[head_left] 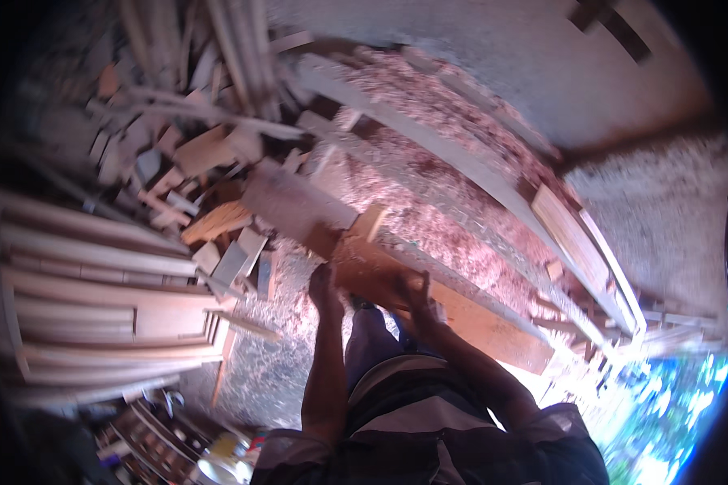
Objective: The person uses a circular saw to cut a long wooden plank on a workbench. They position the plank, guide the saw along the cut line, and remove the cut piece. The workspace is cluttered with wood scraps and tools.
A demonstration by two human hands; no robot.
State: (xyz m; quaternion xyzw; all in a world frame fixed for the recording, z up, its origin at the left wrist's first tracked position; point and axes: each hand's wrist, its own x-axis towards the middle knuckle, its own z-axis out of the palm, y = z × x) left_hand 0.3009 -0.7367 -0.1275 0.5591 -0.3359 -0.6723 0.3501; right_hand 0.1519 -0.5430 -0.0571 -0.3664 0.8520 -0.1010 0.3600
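A short orange-brown wooden board (370,267) lies between my hands, in front of my body and over a long plank (485,323). At its left edge is my left hand (323,289), closed on it. My right hand (418,301) grips the board's right end, thumb raised and fingers in shadow. Motion softens the outlines of both hands. Just beyond the board a small pale wood block (370,221) stands against the plank. The plank's darker far-left part (295,202) stretches toward the scrap heap.
Wood offcuts (210,153) are heaped at the far left. Panelled wooden frames (97,291) stand at the left. Long beams (461,162) run across reddish shavings (437,218) beyond the plank. A wall (623,105) closes the far right, with bright daylight and greenery (671,412) at the lower right.
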